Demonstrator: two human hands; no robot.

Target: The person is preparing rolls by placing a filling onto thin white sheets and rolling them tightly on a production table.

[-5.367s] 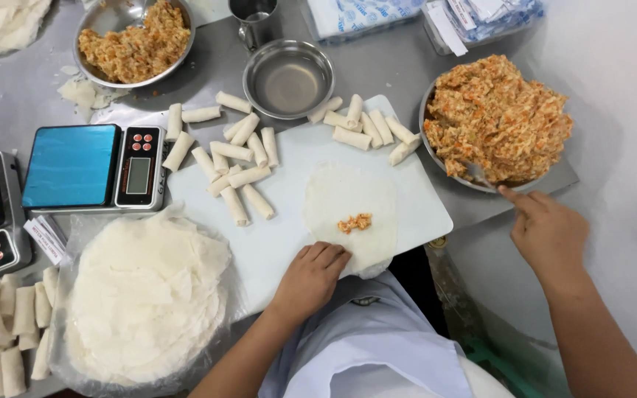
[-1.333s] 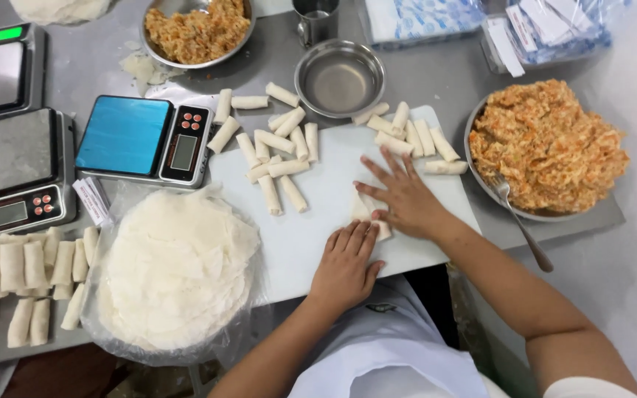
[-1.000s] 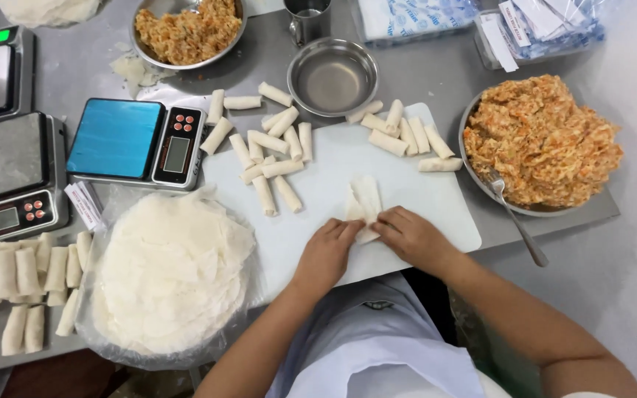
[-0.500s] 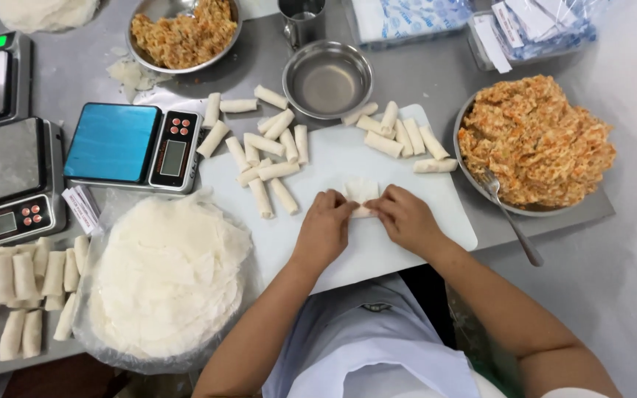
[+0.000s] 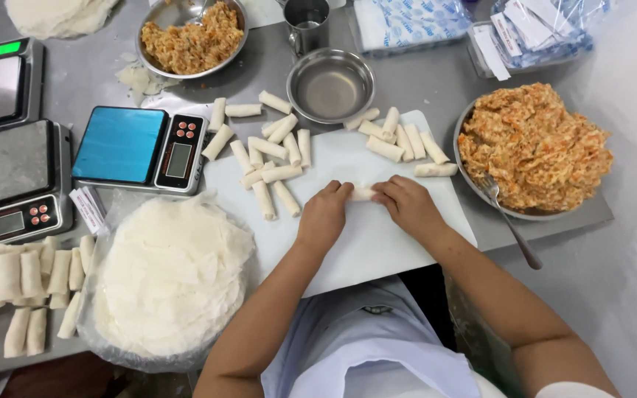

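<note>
Both hands pinch a small pale spring roll on the white cutting board.

The left hand (image 5: 324, 217) and right hand (image 5: 409, 207) close their fingertips on the ends of the thin white pastry roll (image 5: 363, 193), which lies between them with its long axis across the board, both hands equally near. It sits mid-board on the white plastic cutting board (image 5: 377, 243), toward the tabletop's near edge. Finished rolls (image 5: 270, 158) lie beyond; a metal bowl of orange filling (image 5: 536, 147) stands at the right edge. Half a second earlier the wrapper showed wider and looser; now it is rolled tight.
</note>
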